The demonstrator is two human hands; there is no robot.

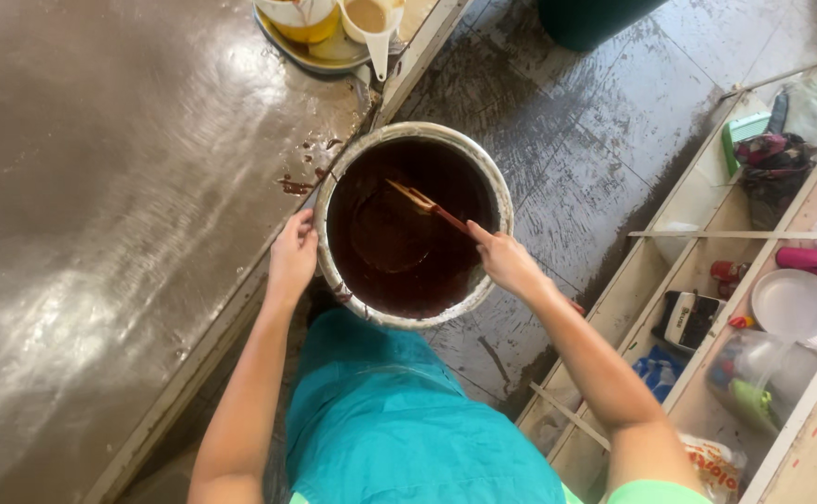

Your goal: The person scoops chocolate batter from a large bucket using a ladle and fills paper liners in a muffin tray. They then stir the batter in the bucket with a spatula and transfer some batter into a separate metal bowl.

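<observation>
A large round metal pot (497,191) filled with dark brown liquid sits in front of me, against the edge of a steel worktable (119,215). My left hand (292,257) grips the pot's left rim. My right hand (507,263) holds the handle of a wooden spatula (427,205), whose blade dips into the brown liquid near the pot's middle. My teal apron (399,420) shows below the pot.
Brown spatter marks the table beside the pot. A tray with jugs and a white funnel (376,33) stands at the table's far end. Wooden shelves (707,308) on the right hold a white plate (796,306), bags and small items. A dark bin (591,19) stands on the wet tiled floor.
</observation>
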